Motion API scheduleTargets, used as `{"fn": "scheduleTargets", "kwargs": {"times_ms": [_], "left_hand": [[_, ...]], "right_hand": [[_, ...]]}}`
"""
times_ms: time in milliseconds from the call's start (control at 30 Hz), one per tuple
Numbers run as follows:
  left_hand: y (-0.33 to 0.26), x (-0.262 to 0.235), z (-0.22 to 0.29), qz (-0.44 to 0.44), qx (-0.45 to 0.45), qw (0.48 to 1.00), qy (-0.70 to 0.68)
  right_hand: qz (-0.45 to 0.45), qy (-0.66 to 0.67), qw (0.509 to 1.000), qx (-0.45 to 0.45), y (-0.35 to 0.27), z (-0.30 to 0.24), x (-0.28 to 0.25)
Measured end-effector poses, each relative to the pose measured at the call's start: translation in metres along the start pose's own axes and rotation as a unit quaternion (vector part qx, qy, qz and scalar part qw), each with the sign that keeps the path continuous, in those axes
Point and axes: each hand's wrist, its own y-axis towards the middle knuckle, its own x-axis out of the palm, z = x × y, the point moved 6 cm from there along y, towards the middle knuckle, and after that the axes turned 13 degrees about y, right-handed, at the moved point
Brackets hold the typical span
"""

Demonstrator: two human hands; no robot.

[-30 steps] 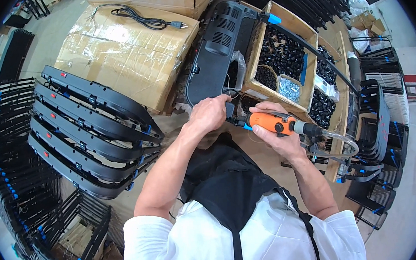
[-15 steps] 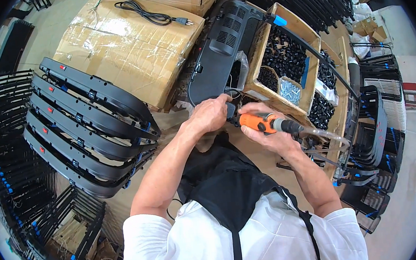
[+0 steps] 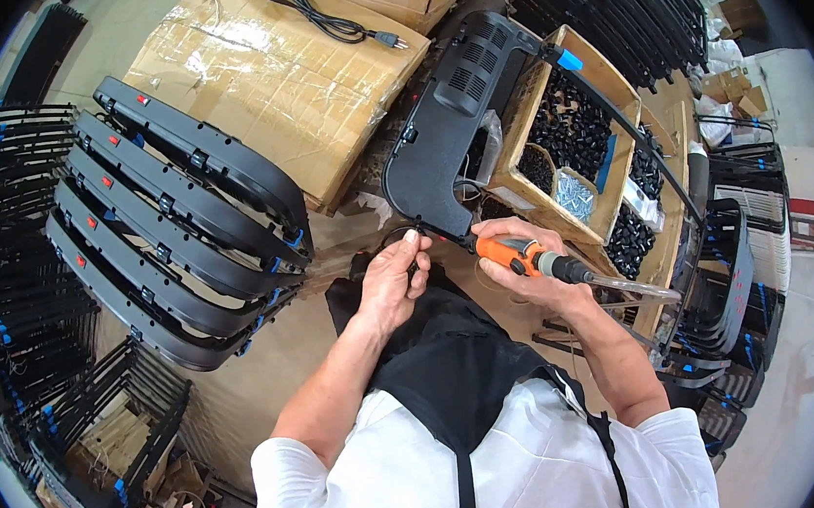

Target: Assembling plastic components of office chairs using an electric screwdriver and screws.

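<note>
Left hand has drawn back mid-frame from the black panel, curled (empty or not, unclear), while right hand grips an orange drill.

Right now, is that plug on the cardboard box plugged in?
No, it's out: the plug lies on the cardboard box with its metal prongs showing bare.

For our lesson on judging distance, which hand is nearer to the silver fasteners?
Right. The right hand, gripping the orange power tool, is below and left of the silver fasteners in the picture; the left hand is farther left.
</note>
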Motion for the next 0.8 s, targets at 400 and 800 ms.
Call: {"fn": "scheduleTargets", "kwargs": {"times_ms": [400,800], "left_hand": [[-0.002,0.015,-0.011,-0.016,-0.039,0.996,-0.084],[0.014,0.027,-0.017,-0.054,-0.077,0.971,-0.220]], "right_hand": [[0.085,0.170,0.981,-0.043,-0.020,-0.016,-0.004],[0.036,0.144,0.987,-0.058,-0.012,-0.017,0.007]]}}
